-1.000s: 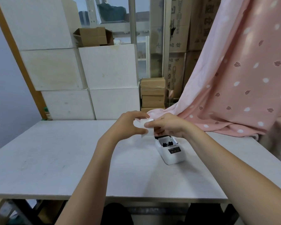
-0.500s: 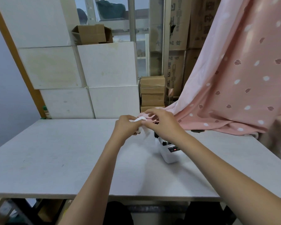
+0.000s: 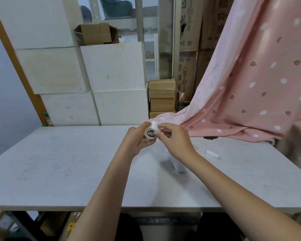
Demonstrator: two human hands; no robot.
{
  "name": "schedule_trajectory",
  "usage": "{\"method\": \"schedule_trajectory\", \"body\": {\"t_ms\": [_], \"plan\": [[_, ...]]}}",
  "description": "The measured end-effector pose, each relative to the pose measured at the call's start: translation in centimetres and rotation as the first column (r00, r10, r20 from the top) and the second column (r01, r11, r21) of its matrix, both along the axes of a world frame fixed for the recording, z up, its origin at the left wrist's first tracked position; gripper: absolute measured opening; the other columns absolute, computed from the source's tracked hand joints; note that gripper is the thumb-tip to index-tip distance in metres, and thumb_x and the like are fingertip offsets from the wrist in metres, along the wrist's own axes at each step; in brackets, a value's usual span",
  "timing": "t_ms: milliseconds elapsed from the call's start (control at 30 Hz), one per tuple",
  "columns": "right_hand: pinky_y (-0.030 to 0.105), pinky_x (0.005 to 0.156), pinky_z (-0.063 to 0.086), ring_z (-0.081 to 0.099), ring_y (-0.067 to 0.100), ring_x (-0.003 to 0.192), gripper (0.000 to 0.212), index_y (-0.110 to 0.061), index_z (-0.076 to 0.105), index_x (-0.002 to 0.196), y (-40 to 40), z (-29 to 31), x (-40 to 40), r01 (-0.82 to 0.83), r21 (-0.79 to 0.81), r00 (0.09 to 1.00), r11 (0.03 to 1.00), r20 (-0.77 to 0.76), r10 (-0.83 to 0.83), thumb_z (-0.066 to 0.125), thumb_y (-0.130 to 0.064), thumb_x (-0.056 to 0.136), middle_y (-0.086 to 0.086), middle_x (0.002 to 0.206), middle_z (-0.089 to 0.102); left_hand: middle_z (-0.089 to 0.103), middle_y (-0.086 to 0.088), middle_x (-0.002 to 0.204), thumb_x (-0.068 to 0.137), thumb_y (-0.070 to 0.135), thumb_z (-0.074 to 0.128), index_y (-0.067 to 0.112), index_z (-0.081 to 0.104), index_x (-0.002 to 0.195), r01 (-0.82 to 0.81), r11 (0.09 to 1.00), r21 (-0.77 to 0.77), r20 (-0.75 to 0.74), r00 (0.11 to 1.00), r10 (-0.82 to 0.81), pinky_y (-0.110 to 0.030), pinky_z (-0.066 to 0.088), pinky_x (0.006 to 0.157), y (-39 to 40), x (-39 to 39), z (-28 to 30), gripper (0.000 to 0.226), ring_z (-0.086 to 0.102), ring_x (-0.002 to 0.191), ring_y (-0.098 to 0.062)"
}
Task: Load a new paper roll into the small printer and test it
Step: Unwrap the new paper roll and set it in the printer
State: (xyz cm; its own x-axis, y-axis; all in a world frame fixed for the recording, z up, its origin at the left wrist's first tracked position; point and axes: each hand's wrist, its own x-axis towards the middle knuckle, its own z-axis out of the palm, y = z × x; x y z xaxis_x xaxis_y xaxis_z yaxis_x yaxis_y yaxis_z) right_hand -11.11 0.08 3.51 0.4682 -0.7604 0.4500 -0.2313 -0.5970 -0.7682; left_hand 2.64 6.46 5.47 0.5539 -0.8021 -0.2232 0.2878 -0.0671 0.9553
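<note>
A white paper roll (image 3: 150,131) with a dark core end facing me is held above the table's middle. My left hand (image 3: 137,141) cups it from the left and below. My right hand (image 3: 174,140) pinches its right edge with thumb and forefinger. The small white printer (image 3: 178,165) stands on the table below my right wrist, which hides most of it; only its lower front shows.
A small white cylinder (image 3: 212,154) lies on the grey table (image 3: 59,167) to the right of the printer. A pink patterned cloth (image 3: 250,94) drapes onto the table's back right. White blocks (image 3: 111,66) and cardboard boxes (image 3: 162,96) stand behind the table.
The roll's dark core end has turned toward me between both hands. My right arm now covers the printer's open top. The small white cylinder has come into sight on the right.
</note>
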Motion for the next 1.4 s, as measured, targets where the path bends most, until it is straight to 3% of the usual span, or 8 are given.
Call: {"method": "schedule_trajectory", "body": {"t_ms": [267, 333, 500, 667, 800, 900, 1067, 1400], "plan": [[0.015, 0.091, 0.052, 0.072, 0.012, 0.105, 0.041, -0.017, 0.073, 0.138, 0.2, -1.6, -0.9, -0.021, 0.112, 0.992, 0.994, 0.122, 0.007, 0.075, -0.025, 0.098, -0.002, 0.126, 0.08, 0.064, -0.028, 0.125, 0.097, 0.014, 0.062, -0.003, 0.061, 0.126, 0.016, 0.981, -0.192, -0.452, 0.886, -0.103, -0.044, 0.056, 0.094, 0.1, -2.1, -0.4, 0.033, 0.065, 0.115, -0.038], [0.025, 0.104, 0.055, 0.07, 0.01, 0.121, 0.04, -0.017, 0.072, 0.139, 0.3, -1.9, -0.9, -0.048, 0.18, 0.982, 0.982, 0.189, 0.013, 0.073, -0.025, 0.1, -0.006, 0.137, 0.074, 0.064, -0.027, 0.126, 0.094, 0.009, 0.065, -0.004, 0.062, 0.125, -0.002, 0.974, -0.224, -0.535, 0.836, -0.121, -0.042, 0.058, 0.089, 0.2, -2.5, -0.4, 0.034, 0.066, 0.112, -0.038], [0.027, 0.099, 0.055, 0.069, 0.012, 0.116, 0.035, -0.014, 0.075, 0.136, -0.3, -1.7, -1.3, -0.121, 0.245, 0.962, 0.962, 0.269, 0.052, 0.071, -0.022, 0.102, -0.001, 0.139, 0.074, 0.072, -0.024, 0.098, 0.089, 0.009, 0.071, -0.003, 0.063, 0.12, 0.019, 0.97, -0.243, -0.553, 0.819, -0.154, -0.038, 0.059, 0.088, 0.6, -3.0, -0.6, 0.034, 0.071, 0.092, -0.035], [0.013, 0.068, 0.047, 0.057, -0.004, 0.068, 0.034, -0.02, 0.072, 0.139, -0.7, -2.4, -1.2, -0.11, 0.263, 0.967, 0.959, 0.252, 0.042, 0.065, -0.027, 0.106, -0.027, 0.087, 0.075, 0.073, -0.026, 0.1, 0.088, 0.01, 0.072, -0.002, 0.061, 0.126, 0.013, 0.971, -0.239, -0.556, 0.818, -0.148, -0.04, 0.06, 0.087, 0.4, -2.9, -0.7, 0.041, 0.073, 0.094, -0.036], [0.017, 0.094, 0.055, 0.069, 0.001, 0.112, 0.034, -0.017, 0.072, 0.139, -0.5, -2.3, -1.4, -0.106, 0.255, 0.964, 0.961, 0.264, 0.037, 0.062, -0.024, 0.107, -0.007, 0.13, 0.078, 0.074, -0.025, 0.097, 0.091, 0.012, 0.07, -0.002, 0.063, 0.121, 0.031, 0.965, -0.262, -0.541, 0.823, -0.173, -0.041, 0.06, 0.088, 0.5, -3.0, -0.8, 0.033, 0.075, 0.091, -0.036], [0.013, 0.083, 0.051, 0.067, -0.002, 0.098, 0.034, -0.018, 0.072, 0.139, -0.5, -2.4, -1.3, -0.127, 0.268, 0.961, 0.955, 0.27, 0.052, 0.061, -0.025, 0.108, -0.003, 0.132, 0.077, 0.074, -0.025, 0.099, 0.092, 0.013, 0.07, -0.002, 0.065, 0.117, 0.041, 0.962, -0.271, -0.541, 0.82, -0.187, -0.04, 0.057, 0.091, 0.6, -3.2, -0.9, 0.029, 0.075, 0.091, -0.035], [0.037, 0.111, 0.055, 0.068, 0.005, 0.125, 0.036, -0.025, 0.069, 0.143, -0.3, -2.8, -1.0, -0.136, 0.313, 0.961, 0.94, 0.271, 0.048, 0.059, -0.03, 0.109, -0.015, 0.131, 0.076, 0.072, -0.027, 0.107, 0.088, 0.011, 0.072, -0.006, 0.065, 0.116, 0.012, 0.959, -0.282, -0.586, 0.789, -0.182, -0.04, 0.057, 0.093, 0.5, -3.5, -1.2, 0.033, 0.074, 0.095, -0.034], [0.006, 0.096, 0.049, 0.066, -0.017, 0.112, 0.037, -0.023, 0.071, 0.14, -0.7, -3.4, -1.5, -0.128, 0.297, 0.976, 0.946, 0.207, 0.067, 0.069, -0.022, 0.103, -0.023, 0.12, 0.075, 0.067, -0.027, 0.113, 0.085, 0.02, 0.077, -0.004, 0.065, 0.12, 0.024, 0.981, -0.195, -0.662, 0.735, -0.15, -0.036, 0.056, 0.091, 0.0, -3.2, -2.8, 0.045, 0.068, 0.103, -0.032]]}}
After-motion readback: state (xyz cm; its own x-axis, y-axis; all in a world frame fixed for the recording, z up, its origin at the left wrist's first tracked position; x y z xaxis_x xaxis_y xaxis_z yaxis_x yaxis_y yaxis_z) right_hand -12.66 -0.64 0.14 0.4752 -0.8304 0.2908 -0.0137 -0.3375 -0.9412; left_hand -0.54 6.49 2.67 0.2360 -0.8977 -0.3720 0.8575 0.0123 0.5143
